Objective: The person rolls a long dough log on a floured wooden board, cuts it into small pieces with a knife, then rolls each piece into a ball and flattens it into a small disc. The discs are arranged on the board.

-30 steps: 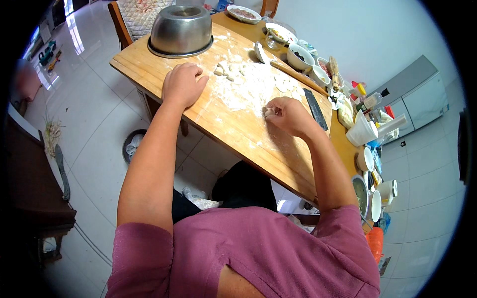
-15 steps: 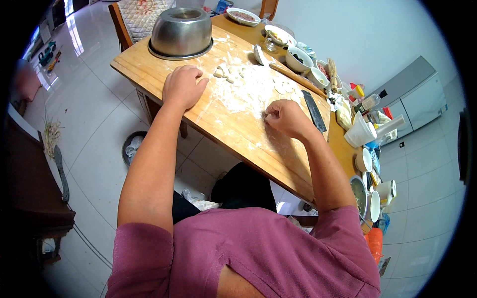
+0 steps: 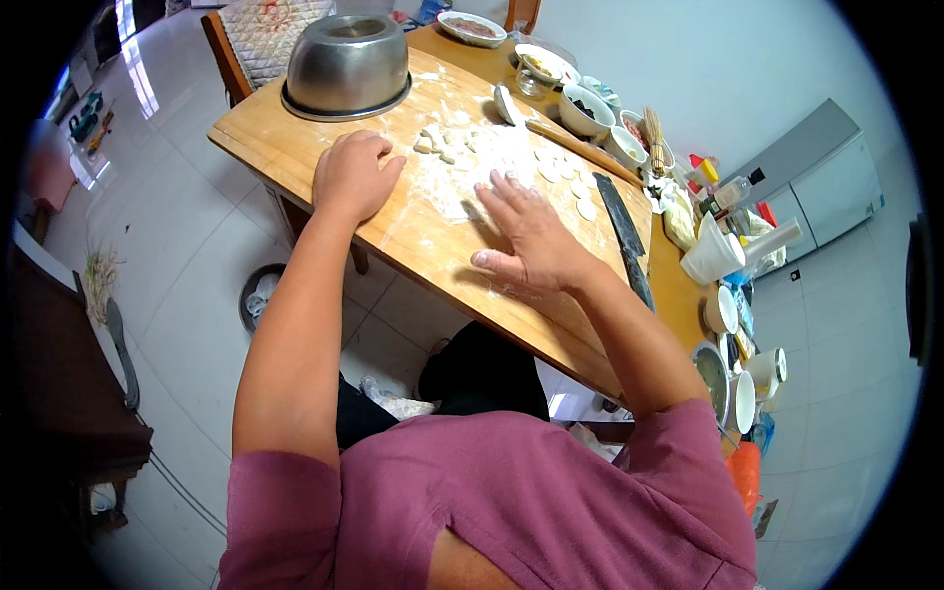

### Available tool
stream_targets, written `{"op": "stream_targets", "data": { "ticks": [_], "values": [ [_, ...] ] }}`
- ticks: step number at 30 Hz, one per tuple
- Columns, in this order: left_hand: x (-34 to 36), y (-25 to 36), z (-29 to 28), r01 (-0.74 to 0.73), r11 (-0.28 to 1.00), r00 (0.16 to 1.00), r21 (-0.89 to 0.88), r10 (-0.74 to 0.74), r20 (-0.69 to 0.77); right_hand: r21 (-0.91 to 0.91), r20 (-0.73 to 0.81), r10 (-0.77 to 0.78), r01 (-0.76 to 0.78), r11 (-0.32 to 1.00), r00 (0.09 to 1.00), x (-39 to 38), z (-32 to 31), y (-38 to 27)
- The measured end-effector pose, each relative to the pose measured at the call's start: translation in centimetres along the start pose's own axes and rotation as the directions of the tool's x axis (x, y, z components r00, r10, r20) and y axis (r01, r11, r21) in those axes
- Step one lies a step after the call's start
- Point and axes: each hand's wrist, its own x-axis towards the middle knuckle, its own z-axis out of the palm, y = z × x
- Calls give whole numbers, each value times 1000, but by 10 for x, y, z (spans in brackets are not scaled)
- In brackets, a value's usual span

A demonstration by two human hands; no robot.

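My left hand (image 3: pixel 355 177) rests on the left part of the floured wooden board (image 3: pixel 246 133), fingers loosely curved, thumb apart, holding nothing. Short cut dough pieces (image 3: pixel 438 145) lie just right of it. My right hand (image 3: pixel 521 236) is open, palm down, fingers spread over the flour (image 3: pixel 452 197); what lies under it is hidden. Beyond it are flattened dough rounds (image 3: pixel 565 167), beside a long dark blade (image 3: pixel 615 211). A wooden rolling pin (image 3: pixel 575 145) and a white-headed scoop (image 3: pixel 506 105) lie along the back. An upturned steel bowl (image 3: pixel 346 64) sits at the far left.
Filled dishes (image 3: pixel 587 110), condiment bottles (image 3: pixel 733 192) and containers (image 3: pixel 713 256) line the table (image 3: pixel 674 280) behind and right of the board. A quilt-covered chair (image 3: pixel 265 44) stands beyond the far left corner. A basin (image 3: pixel 258 295) is on the floor; a fridge (image 3: pixel 826 197) is at right.
My right hand has gone from closed fingers at the board's middle to spread fingers, pressed out flat-palmed and reaching farther forward and left. My left hand stays nearly in place.
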Motion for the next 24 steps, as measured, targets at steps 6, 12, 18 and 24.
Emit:
{"op": "stream_targets", "data": {
  "ticks": [6,12,18,24],
  "values": [
    [-4,1,3,-35,998,999,53,37,-26,11,41,50,-51,999,998,-8,17,-1],
    [-6,2,-2,8,999,999,54,-10,36,31,10,158,-158,987,987,5,24,-2],
    [0,-4,9,-46,999,999,30,46,-27,790,-17,377,-219,573,926,18,-4,44],
    [-1,-3,4,-33,999,999,29,34,-12,311,-242,101,-21,950,965,42,11,28]
  ]
}}
